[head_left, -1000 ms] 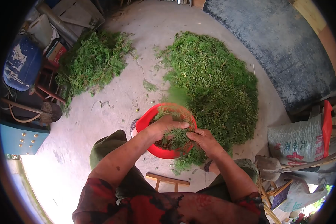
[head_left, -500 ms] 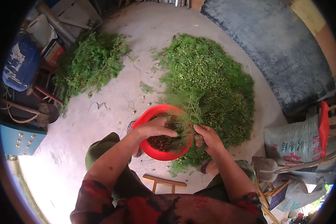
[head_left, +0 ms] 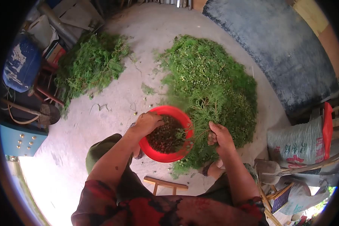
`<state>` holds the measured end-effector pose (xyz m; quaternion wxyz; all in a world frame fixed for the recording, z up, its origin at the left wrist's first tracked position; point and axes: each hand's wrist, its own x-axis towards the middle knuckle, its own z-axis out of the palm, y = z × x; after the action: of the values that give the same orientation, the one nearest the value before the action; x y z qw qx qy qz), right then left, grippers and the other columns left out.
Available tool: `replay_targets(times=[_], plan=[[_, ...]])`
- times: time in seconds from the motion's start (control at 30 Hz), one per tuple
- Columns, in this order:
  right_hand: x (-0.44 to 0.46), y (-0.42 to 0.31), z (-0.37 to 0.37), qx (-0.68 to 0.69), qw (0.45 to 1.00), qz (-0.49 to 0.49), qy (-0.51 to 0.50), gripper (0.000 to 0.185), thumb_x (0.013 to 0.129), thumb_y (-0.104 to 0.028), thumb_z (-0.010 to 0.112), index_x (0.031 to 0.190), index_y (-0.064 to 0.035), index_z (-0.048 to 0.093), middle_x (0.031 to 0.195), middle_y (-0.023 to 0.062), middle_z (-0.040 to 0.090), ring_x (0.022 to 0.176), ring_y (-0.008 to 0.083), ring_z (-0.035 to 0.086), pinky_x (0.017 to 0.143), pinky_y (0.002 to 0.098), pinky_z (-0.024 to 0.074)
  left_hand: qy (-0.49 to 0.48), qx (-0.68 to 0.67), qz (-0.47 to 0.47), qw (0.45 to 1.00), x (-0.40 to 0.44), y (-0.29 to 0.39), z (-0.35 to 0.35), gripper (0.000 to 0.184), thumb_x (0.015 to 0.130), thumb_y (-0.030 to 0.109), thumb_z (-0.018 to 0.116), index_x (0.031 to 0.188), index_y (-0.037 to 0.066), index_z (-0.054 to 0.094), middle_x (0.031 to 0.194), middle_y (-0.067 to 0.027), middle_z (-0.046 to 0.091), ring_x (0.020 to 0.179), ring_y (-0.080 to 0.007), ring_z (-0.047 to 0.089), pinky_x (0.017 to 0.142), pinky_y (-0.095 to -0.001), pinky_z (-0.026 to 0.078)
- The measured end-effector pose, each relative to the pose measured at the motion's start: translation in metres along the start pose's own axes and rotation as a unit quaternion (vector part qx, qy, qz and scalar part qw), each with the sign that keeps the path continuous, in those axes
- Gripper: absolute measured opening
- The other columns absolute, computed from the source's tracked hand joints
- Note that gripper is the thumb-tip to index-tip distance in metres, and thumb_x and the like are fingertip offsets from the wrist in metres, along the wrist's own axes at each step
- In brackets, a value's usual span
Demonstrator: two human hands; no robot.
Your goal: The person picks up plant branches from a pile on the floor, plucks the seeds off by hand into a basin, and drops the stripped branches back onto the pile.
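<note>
A red basin (head_left: 144,147) sits between my knees, with many small brown, nut-like pieces (head_left: 164,137) inside. My left hand (head_left: 148,122) is closed over the basin's upper left rim, its fingertips curled inward. To the right of the basin, my right hand (head_left: 220,136) pinches the stem end of a feathery green conifer sprig (head_left: 209,111). The sprig spreads up and left from my fingers, over a large heap of green cuttings dotted with small round green cones (head_left: 203,67). Some of its fronds reach the basin's right rim.
Another pile of green branches (head_left: 92,62) lies at the far left. A shovel (head_left: 49,114) and a blue container (head_left: 22,64) are left; a second shovel (head_left: 267,169) and a filled sack (head_left: 297,145) stand right. A wooden stool (head_left: 165,182) is below me; a dark board (head_left: 275,49) leans behind.
My left hand has moved from over the basin's middle up and left to its rim. My right hand has drawn the sprig right and away from the basin, which has shifted slightly.
</note>
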<state>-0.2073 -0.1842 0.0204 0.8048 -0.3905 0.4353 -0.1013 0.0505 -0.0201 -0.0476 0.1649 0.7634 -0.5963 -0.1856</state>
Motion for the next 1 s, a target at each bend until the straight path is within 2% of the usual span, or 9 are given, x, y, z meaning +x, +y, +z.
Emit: replay_targets(times=[0.03,0.13,0.23,0.37,0.47,0.67,0.87,0.9,1.0], plan=[[-0.001,-0.002,-0.001,0.002,1.000,0.007,-0.016,0.026,0.089,-0.031,0.061,0.080,-0.0102,0.049,0.060,-0.0027,0.046,0.052,0.0094,0.040,0.049,0.0259,0.0343,0.074,0.007,0.049,0.996,-0.003,0.002,0.002,0.025,0.076,0.027,0.066,0.095,0.012,0.067,0.090,-0.0124,0.065,0.086,-0.0283,0.063,0.077,-0.0382,0.049],[0.001,0.012,0.010,-0.007,0.998,-0.015,-0.057,0.024,0.091,-0.029,0.058,0.081,-0.0094,0.050,0.064,-0.0005,0.048,0.054,0.0108,0.041,0.053,0.0273,0.0356,-0.017,-0.298,-0.043,0.953,0.010,0.043,-0.010,0.033,0.079,0.030,0.067,0.105,0.010,0.065,0.099,-0.0092,0.066,0.093,-0.0247,0.061,0.085,-0.0339,0.046],[0.007,0.029,0.013,-0.017,0.993,-0.001,-0.119,0.020,0.094,-0.025,0.054,0.084,-0.0078,0.053,0.070,0.0013,0.052,0.060,0.0118,0.045,0.058,0.0278,0.0376,-0.065,-0.568,-0.168,0.803,0.003,0.101,-0.045,0.039,0.081,0.032,0.069,0.108,0.005,0.063,0.103,-0.0067,0.065,0.096,-0.0202,0.060,0.088,-0.0318,0.045],[0.007,0.041,0.021,-0.078,0.989,0.001,-0.128,0.022,0.095,-0.026,0.052,0.098,-0.0050,0.058,0.074,0.0006,0.054,0.065,0.0093,0.049,0.059,0.0249,0.0390,-0.143,-0.634,-0.075,0.756,0.010,0.092,-0.017,0.035,0.082,0.028,0.069,0.104,0.001,0.064,0.099,-0.0070,0.066,0.093,-0.0142,0.059,0.086,-0.0308,0.046],[0.003,0.040,0.033,-0.099,0.990,-0.008,-0.102,0.025,0.095,-0.030,0.051,0.096,-0.0055,0.058,0.074,-0.0006,0.053,0.062,0.0080,0.048,0.055,0.0229,0.0381,-0.090,-0.611,-0.073,0.783,0.009,0.092,-0.013,0.034,0.083,0.027,0.069,0.104,0.001,0.064,0.099,-0.0069,0.065,0.094,-0.0135,0.058,0.087,-0.0298,0.045],[0.009,0.047,0.038,-0.103,0.991,-0.039,-0.077,0.027,0.095,-0.032,0.049,0.093,-0.0064,0.058,0.072,-0.0019,0.050,0.060,0.0077,0.045,0.052,0.0232,0.0365,-0.128,-0.489,-0.061,0.860,0.008,0.090,-0.027,0.043,0.088,0.038,0.060,0.111,0.001,0.061,0.102,-0.0073,0.064,0.095,-0.0132,0.057,0.085,-0.0294,0.044],[0.015,0.032,0.032,-0.018,0.999,-0.031,-0.041,0.024,0.095,-0.029,0.050,0.085,-0.0072,0.053,0.067,-0.0015,0.045,0.055,0.0080,0.039,0.051,0.0248,0.0343,-0.130,-0.587,-0.191,0.776,0.010,0.072,-0.026,0.049,0.090,0.041,0.055,0.119,0.002,0.055,0.107,-0.0066,0.061,0.097,-0.0164,0.057,0.088,-0.0318,0.045],[0.018,0.029,0.028,0.016,0.998,-0.029,-0.048,0.024,0.095,-0.029,0.051,0.084,-0.0073,0.052,0.066,-0.0013,0.044,0.055,0.0081,0.038,0.051,0.0249,0.0340,-0.103,-0.627,-0.160,0.755,0.009,0.069,-0.030,0.049,0.089,0.041,0.057,0.119,0.002,0.055,0.109,-0.0072,0.060,0.102,-0.0197,0.057,0.091,-0.0344,0.045],[0.014,0.020,0.029,0.054,0.998,-0.020,-0.021,0.023,0.095,-0.026,0.052,0.082,-0.0072,0.050,0.064,-0.0013,0.042,0.053,0.0082,0.037,0.051,0.0250,0.0336,-0.022,-0.403,-0.045,0.914,0.010,0.041,-0.010,0.050,0.088,0.037,0.060,0.122,0.001,0.053,0.114,-0.0081,0.059,0.108,-0.0214,0.055,0.095,-0.0338,0.042]])
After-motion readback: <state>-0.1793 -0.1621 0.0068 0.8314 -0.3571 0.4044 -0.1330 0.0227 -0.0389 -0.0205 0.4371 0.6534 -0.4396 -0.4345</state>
